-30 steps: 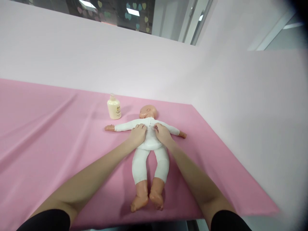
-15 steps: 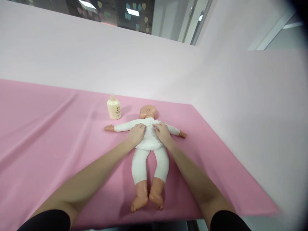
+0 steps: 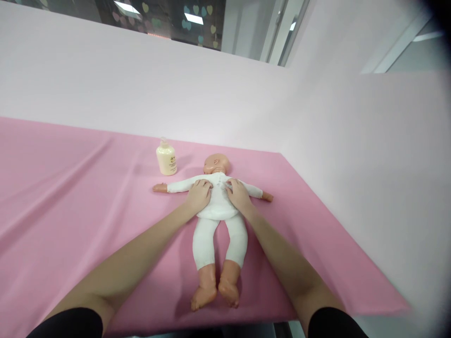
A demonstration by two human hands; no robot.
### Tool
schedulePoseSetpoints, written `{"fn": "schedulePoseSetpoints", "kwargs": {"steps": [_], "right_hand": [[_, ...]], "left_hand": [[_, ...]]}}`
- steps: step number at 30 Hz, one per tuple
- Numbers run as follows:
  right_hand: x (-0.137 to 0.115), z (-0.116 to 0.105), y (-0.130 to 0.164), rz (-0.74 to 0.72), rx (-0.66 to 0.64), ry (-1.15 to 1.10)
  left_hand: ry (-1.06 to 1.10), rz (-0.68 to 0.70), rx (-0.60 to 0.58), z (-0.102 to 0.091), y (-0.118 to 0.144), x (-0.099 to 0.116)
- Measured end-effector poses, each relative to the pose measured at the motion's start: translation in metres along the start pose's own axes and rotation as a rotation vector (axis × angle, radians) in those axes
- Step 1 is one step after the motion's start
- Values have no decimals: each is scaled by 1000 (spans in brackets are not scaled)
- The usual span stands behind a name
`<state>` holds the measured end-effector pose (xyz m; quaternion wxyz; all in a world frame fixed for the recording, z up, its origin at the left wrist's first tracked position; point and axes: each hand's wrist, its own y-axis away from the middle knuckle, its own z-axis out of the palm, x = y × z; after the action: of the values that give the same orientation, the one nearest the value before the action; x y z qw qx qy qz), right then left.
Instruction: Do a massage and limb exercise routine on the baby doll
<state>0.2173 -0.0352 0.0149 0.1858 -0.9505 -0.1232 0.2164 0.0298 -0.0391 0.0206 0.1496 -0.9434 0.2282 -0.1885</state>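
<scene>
Both hands, left hand (image 3: 199, 195) and right hand (image 3: 238, 195), rest fingers-curled on the doll's (image 3: 218, 206) chest; doll lies lengthwise, head away, nothing gripped.

staged training or demo room, table draped in pink cloth (image 3: 70, 188), plain pale pink backdrop panels (image 3: 176, 94), office glass and ceiling lights (image 3: 192, 18) behind

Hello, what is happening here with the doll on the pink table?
A person leans over a baby doll that lies on its back on a pink cloth. The left hand and the right hand both rest flat on the chest of its white suit, fingers toward the neck. A cream pump bottle stands beside the doll's head, untouched.
</scene>
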Motion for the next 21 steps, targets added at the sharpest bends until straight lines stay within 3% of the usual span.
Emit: {"fn": "schedulePoseSetpoints", "kwargs": {"steps": [7, 15, 21], "right_hand": [[-2, -1, 0, -14, -30, 104], [-5, -1, 0, 28, -84, 164], [-23, -11, 5, 41, -188, 293]], "left_hand": [[11, -12, 36, 4, 0, -3], [-48, 0, -7, 4, -1, -4], [-137, -9, -46, -2, 2, 6]]}}
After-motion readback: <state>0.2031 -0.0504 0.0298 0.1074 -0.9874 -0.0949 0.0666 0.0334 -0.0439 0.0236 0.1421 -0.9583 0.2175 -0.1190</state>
